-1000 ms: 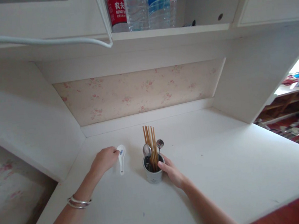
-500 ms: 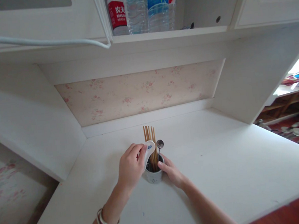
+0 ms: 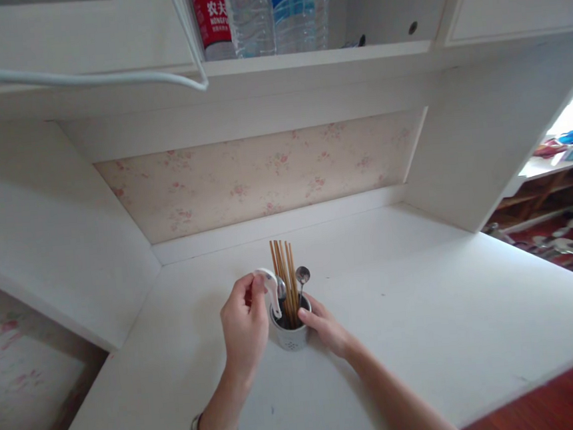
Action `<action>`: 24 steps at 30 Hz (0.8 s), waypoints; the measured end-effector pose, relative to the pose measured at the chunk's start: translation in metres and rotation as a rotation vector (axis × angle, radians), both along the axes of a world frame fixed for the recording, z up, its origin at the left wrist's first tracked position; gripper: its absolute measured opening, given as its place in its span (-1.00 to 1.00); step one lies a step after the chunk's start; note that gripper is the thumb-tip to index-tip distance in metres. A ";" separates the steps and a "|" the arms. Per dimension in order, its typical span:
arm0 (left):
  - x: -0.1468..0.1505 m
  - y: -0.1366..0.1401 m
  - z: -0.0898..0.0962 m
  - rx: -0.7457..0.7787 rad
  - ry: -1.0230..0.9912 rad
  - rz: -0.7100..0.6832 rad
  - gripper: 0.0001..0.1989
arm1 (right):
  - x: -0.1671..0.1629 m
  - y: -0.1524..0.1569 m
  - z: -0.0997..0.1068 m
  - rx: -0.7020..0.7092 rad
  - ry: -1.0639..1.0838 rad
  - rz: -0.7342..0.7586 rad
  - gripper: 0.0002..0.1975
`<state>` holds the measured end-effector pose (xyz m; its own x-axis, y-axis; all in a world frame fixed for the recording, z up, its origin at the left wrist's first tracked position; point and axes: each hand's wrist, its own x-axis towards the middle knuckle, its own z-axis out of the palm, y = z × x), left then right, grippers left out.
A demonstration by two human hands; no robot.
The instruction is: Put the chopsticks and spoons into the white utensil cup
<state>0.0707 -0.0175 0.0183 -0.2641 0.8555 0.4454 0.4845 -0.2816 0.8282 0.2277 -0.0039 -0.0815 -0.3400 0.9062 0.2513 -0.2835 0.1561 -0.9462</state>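
A pale utensil holder [image 3: 292, 339] stands upright on the white desk, with several wooden chopsticks [image 3: 284, 275] and a metal spoon [image 3: 302, 276] sticking out of it. My left hand [image 3: 245, 315] pinches a white ceramic spoon [image 3: 272, 290] by its bowl end, its handle pointing down at the holder's left rim. Just behind that spoon, a second metal spoon [image 3: 281, 288] shows among the chopsticks. My right hand [image 3: 324, 327] is closed around the holder's right side, thumb at the rim; its other fingers are mostly hidden behind it.
The white desk [image 3: 425, 310] runs off to the right, with side panels left and right. Overhead, a shelf [image 3: 317, 58] carries plastic water bottles [image 3: 252, 24]. A white cable [image 3: 104, 79] hangs along the cabinet. Metal objects lie beyond the desk's right edge.
My left hand has turned and shifted slightly left, so the ceramic spoon is now edge-on with its handle lower over the rim. A second metal spoon has come into view. My right hand stays on the holder.
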 end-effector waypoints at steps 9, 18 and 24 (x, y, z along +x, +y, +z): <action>-0.003 -0.007 -0.023 -0.060 0.147 -0.113 -0.70 | 0.000 -0.001 0.003 -0.005 -0.020 -0.018 -0.55; -0.019 -0.017 -0.060 -0.001 0.225 -0.060 -0.77 | -0.002 -0.002 0.002 -0.018 -0.003 0.007 -0.52; -0.016 -0.015 -0.061 -0.060 0.163 -0.125 -0.81 | 0.000 -0.003 0.003 -0.011 -0.023 0.003 -0.49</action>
